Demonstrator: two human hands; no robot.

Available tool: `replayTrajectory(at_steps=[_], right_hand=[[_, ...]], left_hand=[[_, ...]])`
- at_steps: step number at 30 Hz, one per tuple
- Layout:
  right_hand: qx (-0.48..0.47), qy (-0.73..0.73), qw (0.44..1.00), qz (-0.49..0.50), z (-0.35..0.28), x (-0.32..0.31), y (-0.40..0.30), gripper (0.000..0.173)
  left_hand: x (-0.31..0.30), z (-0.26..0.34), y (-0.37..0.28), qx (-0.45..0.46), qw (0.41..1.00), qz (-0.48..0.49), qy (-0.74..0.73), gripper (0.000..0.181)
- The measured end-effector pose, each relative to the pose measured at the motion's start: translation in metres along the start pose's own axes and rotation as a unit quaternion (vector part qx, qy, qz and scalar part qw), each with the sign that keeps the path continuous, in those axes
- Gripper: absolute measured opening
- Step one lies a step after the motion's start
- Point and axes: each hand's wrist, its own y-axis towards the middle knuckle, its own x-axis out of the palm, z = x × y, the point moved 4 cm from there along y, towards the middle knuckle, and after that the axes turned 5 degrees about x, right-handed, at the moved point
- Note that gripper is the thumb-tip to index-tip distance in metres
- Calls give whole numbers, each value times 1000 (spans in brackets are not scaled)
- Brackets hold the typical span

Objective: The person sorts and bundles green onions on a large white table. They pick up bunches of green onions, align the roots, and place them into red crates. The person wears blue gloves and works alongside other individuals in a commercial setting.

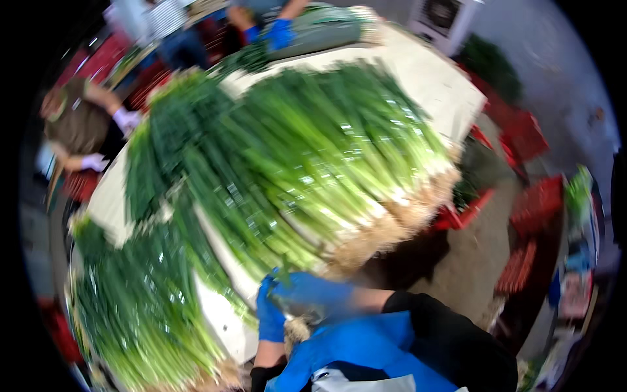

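My right hand (313, 294), in a blue glove, is close to my body at the table edge, blurred, around a bundle of leeks or spring onions with pale roots (297, 330). In a matching glove, my left hand (269, 311) is against the same bundle from the left; its fingers are closed on it. A broad pile of long green leeks or spring onions (303, 161) lies before me on the pale table, roots towards me and to the right. Another pile (137, 304) lies at the lower left, its roots near the close edge.
Two co-workers' gloved hands are at the table's far side (281, 33) and left side (127, 120). Red plastic crates (536, 206) stand on the floor at the right. A wrapped bundle (318, 34) lies at the far edge of the pale tabletop (431, 73).
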Motion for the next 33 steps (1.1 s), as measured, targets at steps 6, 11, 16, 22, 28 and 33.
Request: replayTrajectory(at_steps=[6, 11, 16, 22, 28, 33], right_hand=[[56, 42, 994, -79, 7, -8, -47, 43], [-12, 190, 976, -109, 24, -36, -97, 27], [-13, 252, 968, -2, -9, -74, -163, 23], [26, 249, 967, 47, -23, -102, -195, 28], [-18, 331, 910, 250, -1, -192, -275, 24], [-41, 107, 844, 524, -9, -366, -340, 17]], left_hand=[[-9, -10, 39, 22, 995, 13, 99, 32], [9, -3, 55, 25, 992, 43, 119, 31], [52, -27, 64, 8, 996, 52, 74, 33], [69, -52, 74, 33, 994, 76, 77, 35], [53, -6, 74, 125, 971, 90, 185, 26], [61, 0, 44, 63, 982, 66, 168, 31]])
